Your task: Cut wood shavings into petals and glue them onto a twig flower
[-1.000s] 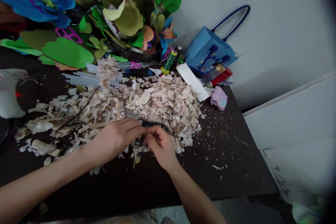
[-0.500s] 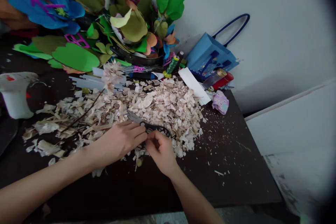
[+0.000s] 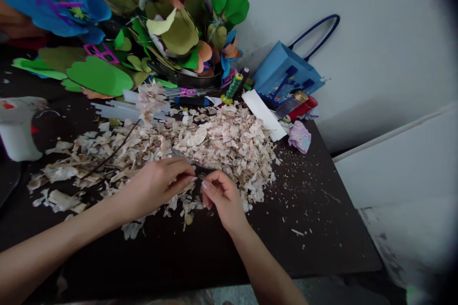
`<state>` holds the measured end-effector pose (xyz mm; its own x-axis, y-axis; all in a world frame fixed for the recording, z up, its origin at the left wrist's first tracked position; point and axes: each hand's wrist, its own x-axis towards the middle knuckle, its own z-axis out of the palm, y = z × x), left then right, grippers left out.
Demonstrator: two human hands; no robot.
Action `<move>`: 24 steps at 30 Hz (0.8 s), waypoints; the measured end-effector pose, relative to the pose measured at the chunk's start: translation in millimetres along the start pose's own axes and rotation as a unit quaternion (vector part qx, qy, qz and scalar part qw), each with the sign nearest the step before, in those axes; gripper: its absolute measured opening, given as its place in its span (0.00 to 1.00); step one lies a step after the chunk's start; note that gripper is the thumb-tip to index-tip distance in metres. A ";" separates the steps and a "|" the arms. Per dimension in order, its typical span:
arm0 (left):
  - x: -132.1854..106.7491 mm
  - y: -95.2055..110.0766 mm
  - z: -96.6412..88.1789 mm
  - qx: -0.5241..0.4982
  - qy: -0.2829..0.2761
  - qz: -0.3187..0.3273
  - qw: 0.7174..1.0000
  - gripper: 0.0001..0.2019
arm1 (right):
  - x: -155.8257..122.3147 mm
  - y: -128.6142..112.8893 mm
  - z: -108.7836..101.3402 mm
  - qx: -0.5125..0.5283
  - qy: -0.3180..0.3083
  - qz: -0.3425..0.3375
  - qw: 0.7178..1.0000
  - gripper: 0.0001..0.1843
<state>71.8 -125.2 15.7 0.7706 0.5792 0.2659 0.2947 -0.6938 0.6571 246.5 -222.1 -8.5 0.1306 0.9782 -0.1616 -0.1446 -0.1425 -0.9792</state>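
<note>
A wide heap of pale dried husk scraps (image 3: 222,140) covers the middle of the dark table (image 3: 315,219). My left hand (image 3: 157,186) rests on its near edge, fingers pressed together in a pinch. My right hand (image 3: 222,195) meets it fingertip to fingertip, also pinched. Whatever small piece sits between the fingers is too small to make out. Black-handled scissors (image 3: 195,167) lie on the scraps just behind both hands. A thin dark stem topped by a husk flower (image 3: 150,97) lies to the left.
Foam leaves and flowers in green and blue (image 3: 96,74) crowd the back left. A glue gun (image 3: 17,128) is at the far left, clear glue sticks (image 3: 114,109) behind the heap. A blue bag (image 3: 286,74), thread spool (image 3: 232,86), white strip (image 3: 263,113) and red tube (image 3: 302,107) sit at the back right.
Both hands stayed at the near edge of the heap, shifting a little; the right hand's fingers have turned upward toward the left fingertips. The camera view moved slightly.
</note>
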 end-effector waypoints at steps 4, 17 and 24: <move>0.4 2.2 0.0 -0.008 -0.008 -0.010 1.000 0.10 | 0.7 1.3 2.3 -0.003 -0.006 0.001 1.000 0.16; 3.7 2.3 -0.8 -0.102 0.011 -0.100 0.990 0.12 | -0.4 0.8 3.0 0.019 -0.019 -0.002 1.000 0.16; 4.4 5.5 2.8 -0.129 -0.055 -0.121 0.983 0.10 | -2.2 0.4 4.1 0.028 -0.047 -0.006 0.998 0.15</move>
<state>78.4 -127.6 18.5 0.7561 0.6544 0.0114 0.3347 -0.4016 0.8525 242.2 -223.7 -8.1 0.0400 0.9901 -0.1345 -0.1990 -0.1240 -0.9721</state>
